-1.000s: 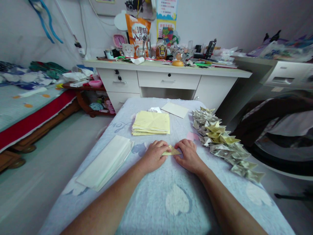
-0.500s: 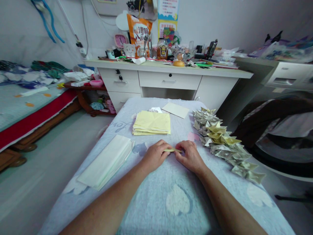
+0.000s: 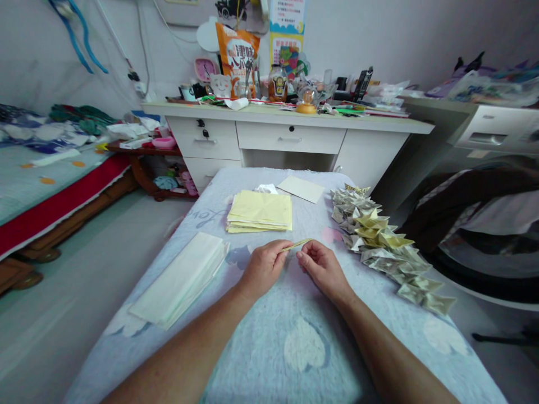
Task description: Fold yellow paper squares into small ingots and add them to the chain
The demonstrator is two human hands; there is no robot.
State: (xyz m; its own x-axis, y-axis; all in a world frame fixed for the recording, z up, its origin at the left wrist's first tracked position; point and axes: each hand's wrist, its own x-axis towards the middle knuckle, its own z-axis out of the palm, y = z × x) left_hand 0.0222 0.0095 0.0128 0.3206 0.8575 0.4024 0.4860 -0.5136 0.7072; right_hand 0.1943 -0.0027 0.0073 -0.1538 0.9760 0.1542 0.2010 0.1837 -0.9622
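My left hand (image 3: pixel 264 268) pinches one end of a small folded yellow paper piece (image 3: pixel 298 244), lifted slightly off the blue-grey cloth-covered table (image 3: pixel 269 336). My right hand (image 3: pixel 323 269) sits just right of it, fingertips curled near the paper's underside; I cannot tell whether they touch it. A stack of yellow paper sheets (image 3: pixel 261 213) lies just beyond my hands. A long row of finished folded paper pieces (image 3: pixel 379 241) runs along the table's right side.
A stack of pale white sheets (image 3: pixel 181 280) lies at the table's left edge. A single cream sheet (image 3: pixel 301 188) lies at the far end. Beyond stands a cluttered white desk (image 3: pixel 290 134). A bed (image 3: pixel 46 185) is at left, dark clothing (image 3: pixel 475 207) at right.
The folded piece was pressed flat on the table under both hands; now my left hand has lifted it edge-on, and my right hand has eased back from it.
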